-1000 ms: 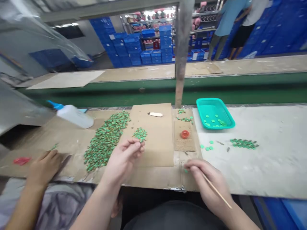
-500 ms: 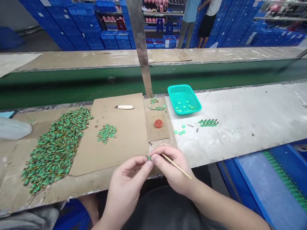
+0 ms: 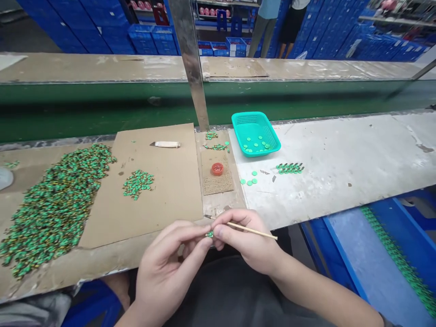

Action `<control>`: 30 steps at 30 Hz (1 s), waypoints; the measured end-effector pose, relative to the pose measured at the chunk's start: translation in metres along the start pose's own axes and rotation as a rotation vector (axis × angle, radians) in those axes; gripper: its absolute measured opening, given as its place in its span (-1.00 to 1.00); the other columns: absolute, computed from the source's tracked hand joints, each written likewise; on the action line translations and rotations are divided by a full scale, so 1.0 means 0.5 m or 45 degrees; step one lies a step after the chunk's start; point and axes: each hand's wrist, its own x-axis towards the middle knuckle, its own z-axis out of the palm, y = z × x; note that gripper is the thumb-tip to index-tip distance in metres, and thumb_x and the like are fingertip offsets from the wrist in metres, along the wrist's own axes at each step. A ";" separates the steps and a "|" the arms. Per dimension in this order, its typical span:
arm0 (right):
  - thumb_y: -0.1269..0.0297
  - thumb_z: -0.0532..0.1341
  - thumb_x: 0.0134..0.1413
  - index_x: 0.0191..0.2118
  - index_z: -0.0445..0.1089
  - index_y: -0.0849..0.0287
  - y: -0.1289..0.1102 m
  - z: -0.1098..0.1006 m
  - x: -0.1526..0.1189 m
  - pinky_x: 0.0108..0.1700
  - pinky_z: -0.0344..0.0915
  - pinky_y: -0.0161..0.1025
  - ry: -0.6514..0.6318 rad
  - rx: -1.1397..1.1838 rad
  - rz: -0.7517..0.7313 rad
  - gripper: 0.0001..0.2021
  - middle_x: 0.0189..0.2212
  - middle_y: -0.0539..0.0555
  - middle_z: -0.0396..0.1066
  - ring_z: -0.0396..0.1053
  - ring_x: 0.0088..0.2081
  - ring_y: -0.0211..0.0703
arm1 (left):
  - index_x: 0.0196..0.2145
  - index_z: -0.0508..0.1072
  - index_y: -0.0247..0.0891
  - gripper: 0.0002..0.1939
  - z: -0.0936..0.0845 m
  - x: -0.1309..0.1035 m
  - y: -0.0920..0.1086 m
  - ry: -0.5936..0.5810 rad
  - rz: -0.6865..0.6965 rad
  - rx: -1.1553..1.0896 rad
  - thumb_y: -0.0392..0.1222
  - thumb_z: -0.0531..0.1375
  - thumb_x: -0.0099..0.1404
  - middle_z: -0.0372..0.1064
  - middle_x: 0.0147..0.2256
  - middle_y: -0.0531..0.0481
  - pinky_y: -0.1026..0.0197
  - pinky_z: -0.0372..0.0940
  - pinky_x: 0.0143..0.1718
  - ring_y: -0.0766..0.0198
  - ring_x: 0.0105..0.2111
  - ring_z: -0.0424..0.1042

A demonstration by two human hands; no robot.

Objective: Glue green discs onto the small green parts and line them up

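Between the fingertips of both hands sits a small green and dark piece (image 3: 209, 234), partly covered by the fingers. My left hand (image 3: 170, 261) pinches it from the left. My right hand (image 3: 250, 238) meets it from the right with thumb and finger, and also carries a thin paintbrush (image 3: 254, 231) lying across the palm, dark tip pointing left. Just beyond the hands, a small red cup (image 3: 217, 169) stands on a brown textured board (image 3: 220, 185). A little cluster of green pieces (image 3: 138, 184) lies on the cardboard sheet (image 3: 173, 200) to the left.
A big heap of green pieces (image 3: 57, 204) covers the left side. On the cardboard lies a white-handled knife (image 3: 166, 144). A turquoise basket (image 3: 277, 147) holds green discs; rows of assembled pieces (image 3: 290, 168) stand beside it. A metal post (image 3: 192, 68) rises behind. A blue crate (image 3: 335, 231) is lower right.
The view has tipped down and shifted right. Both hands still hold the small piece together, and the paintbrush has swung nearer to level.
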 end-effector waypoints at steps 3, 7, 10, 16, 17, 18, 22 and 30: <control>-0.03 0.75 0.04 -0.26 0.72 0.15 0.020 -0.010 -0.018 -0.24 0.57 -0.34 -0.015 -0.014 0.039 -0.60 -0.43 -0.04 0.64 0.58 -0.39 -0.31 | -0.04 0.79 0.13 -0.83 0.004 -0.021 -0.006 -0.059 -0.010 -0.053 -0.18 0.41 0.55 0.70 -0.26 0.09 0.36 0.59 -0.28 0.31 -0.32 0.69; 0.02 0.59 0.34 -0.13 0.73 0.10 0.054 -0.043 -0.040 -0.16 0.66 -0.25 0.064 -0.190 -0.080 -0.74 -0.34 0.01 0.70 0.68 -0.31 -0.21 | -0.13 0.80 0.11 -0.91 0.023 -0.050 -0.023 -0.010 -0.226 -0.212 -0.02 0.43 0.56 0.65 -0.33 0.12 0.39 0.45 -0.53 0.35 -0.50 0.59; 0.30 0.35 0.54 0.15 0.71 0.05 0.046 -0.092 -0.044 0.07 0.73 -0.08 0.124 -0.747 -0.541 -0.78 -0.06 0.14 0.79 0.77 -0.06 -0.06 | -0.16 0.79 0.06 -0.87 0.026 -0.041 -0.046 0.047 -0.307 -0.106 0.06 0.45 0.54 0.70 -0.30 0.10 0.37 0.54 -0.40 0.33 -0.44 0.64; 0.52 0.08 0.62 0.53 0.44 0.15 -0.031 -0.158 -0.032 0.44 0.62 0.09 0.063 -1.438 -0.934 -0.46 0.37 0.32 0.65 0.65 0.37 0.03 | -0.09 0.77 0.05 -0.88 0.026 0.040 -0.101 -0.184 -0.007 0.190 -0.08 0.37 0.60 0.75 -0.13 0.08 0.23 0.58 -0.01 0.24 -0.12 0.72; 0.51 0.10 0.63 0.51 0.46 0.18 -0.039 -0.158 -0.029 0.44 0.63 0.06 0.074 -1.445 -0.949 -0.50 0.37 0.32 0.65 0.65 0.37 0.02 | -0.08 0.76 0.04 -0.89 0.030 0.051 -0.108 -0.229 0.051 0.202 -0.11 0.37 0.60 0.75 -0.13 0.09 0.22 0.57 0.00 0.25 -0.12 0.71; 0.49 0.13 0.64 0.45 0.51 0.18 -0.044 -0.156 -0.025 0.42 0.64 0.02 0.086 -1.448 -0.967 -0.56 0.33 0.30 0.69 0.68 0.34 0.01 | -0.07 0.75 0.03 -0.89 0.035 0.059 -0.113 -0.255 0.092 0.213 -0.13 0.36 0.60 0.75 -0.14 0.09 0.20 0.56 0.01 0.24 -0.12 0.70; 0.44 0.29 0.59 0.08 0.57 0.06 -0.037 -0.146 -0.014 0.14 0.73 -0.15 0.158 -1.381 -1.004 -0.85 -0.02 0.09 0.77 0.78 0.03 -0.10 | -0.07 0.73 -0.01 -0.87 0.050 0.067 -0.119 -0.224 0.118 0.275 -0.15 0.33 0.62 0.75 -0.14 0.08 0.15 0.55 0.00 0.22 -0.14 0.69; 0.40 0.29 0.61 0.28 0.46 0.00 -0.022 -0.151 -0.024 0.14 0.74 -0.05 0.314 -1.353 -1.065 -0.72 0.00 0.08 0.75 0.79 -0.02 -0.07 | -0.07 0.76 0.04 -0.87 0.057 0.068 -0.123 -0.295 0.150 0.313 -0.10 0.35 0.61 0.78 -0.13 0.05 0.04 0.56 0.03 0.12 -0.14 0.72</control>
